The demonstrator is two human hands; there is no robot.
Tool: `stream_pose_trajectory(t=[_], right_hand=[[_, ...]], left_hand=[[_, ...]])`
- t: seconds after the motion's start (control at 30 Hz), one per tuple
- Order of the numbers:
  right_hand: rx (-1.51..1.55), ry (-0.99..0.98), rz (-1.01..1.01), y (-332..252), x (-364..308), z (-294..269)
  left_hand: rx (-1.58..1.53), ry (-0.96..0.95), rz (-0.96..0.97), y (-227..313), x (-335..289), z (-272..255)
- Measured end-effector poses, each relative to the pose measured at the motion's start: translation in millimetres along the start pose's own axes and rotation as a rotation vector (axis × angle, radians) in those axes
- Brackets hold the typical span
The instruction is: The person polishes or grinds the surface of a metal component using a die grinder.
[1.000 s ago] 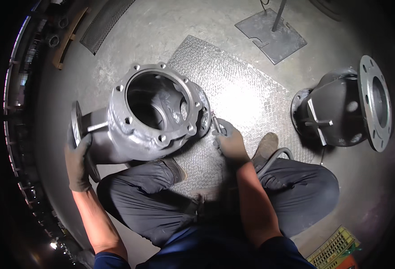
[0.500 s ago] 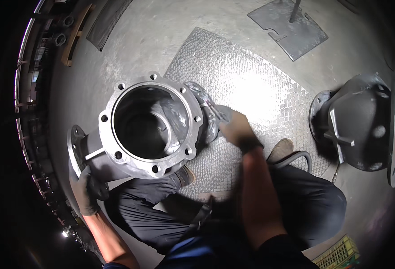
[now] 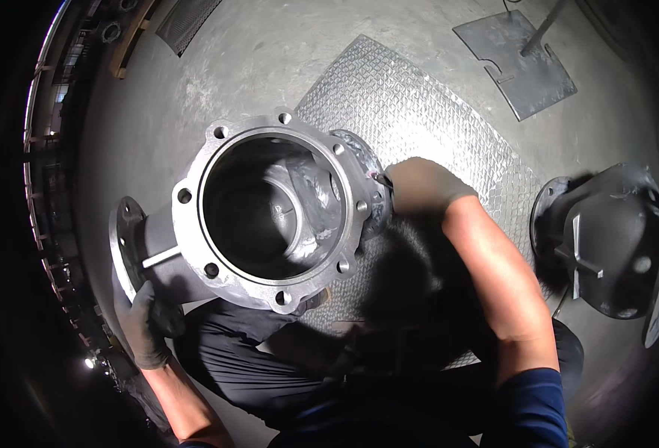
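Note:
A large grey metal valve body (image 3: 187, 228) stands before me, its round bolted mouth facing up and its hollow inside partly in shadow. My left hand (image 3: 144, 328), in a dark grey glove, is closed on the lower edge of its left flange (image 3: 119, 243). At the opposite side, my gloved right hand (image 3: 427, 187) is closed round a slim pen-like tool (image 3: 382, 180). Only the tool's dark end shows, at the face of the right flange (image 3: 376, 205); whether it touches is hard to tell. The right fingertips are mostly hidden behind the back of the hand.
A second dark casting (image 3: 613, 239) with flanges lies on the floor to the right. Under the work is a patterned metal plate (image 3: 367, 75). A flat steel base with a post (image 3: 516, 67) stands far right. Pallet wood (image 3: 131, 45) and dark mesh (image 3: 184, 26) lie far left.
My right hand has turned, its elbow swinging out to the right, while the tool stays at the right flange. The left hand keeps its grip. The whole view has shifted somewhat.

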State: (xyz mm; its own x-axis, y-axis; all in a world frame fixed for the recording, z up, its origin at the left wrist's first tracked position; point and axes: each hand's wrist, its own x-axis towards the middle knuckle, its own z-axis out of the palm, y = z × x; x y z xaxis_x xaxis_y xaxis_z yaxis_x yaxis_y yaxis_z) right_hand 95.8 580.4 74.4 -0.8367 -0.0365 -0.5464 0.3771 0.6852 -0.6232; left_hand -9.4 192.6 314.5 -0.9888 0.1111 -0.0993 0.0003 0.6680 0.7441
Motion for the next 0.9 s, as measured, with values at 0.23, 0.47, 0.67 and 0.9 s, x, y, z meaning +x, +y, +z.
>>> stream_pose_trajectory(t=[0.23, 0.47, 0.67, 0.9], right_hand=[[0.103, 0.051, 0.005, -6.4, 0.6, 6.8], [0.180, 0.299, -0.093, 9.6, -5.5, 55.9], [0.525, 0.226, 0.174, -19.2, -17.5, 38.8], [0.250, 0.121, 0.227, -17.2, -1.3, 12.0]], left_hand=[[-0.011, 0.045, 0.067, 1.6, -1.9, 7.7], [0.024, 0.005, 0.053, -1.3, 0.2, 4.4], [0.017, 0.012, 0.028, -7.6, 1.5, -4.1], [0.022, -0.027, 0.037, -6.0, 0.2, -0.3]])
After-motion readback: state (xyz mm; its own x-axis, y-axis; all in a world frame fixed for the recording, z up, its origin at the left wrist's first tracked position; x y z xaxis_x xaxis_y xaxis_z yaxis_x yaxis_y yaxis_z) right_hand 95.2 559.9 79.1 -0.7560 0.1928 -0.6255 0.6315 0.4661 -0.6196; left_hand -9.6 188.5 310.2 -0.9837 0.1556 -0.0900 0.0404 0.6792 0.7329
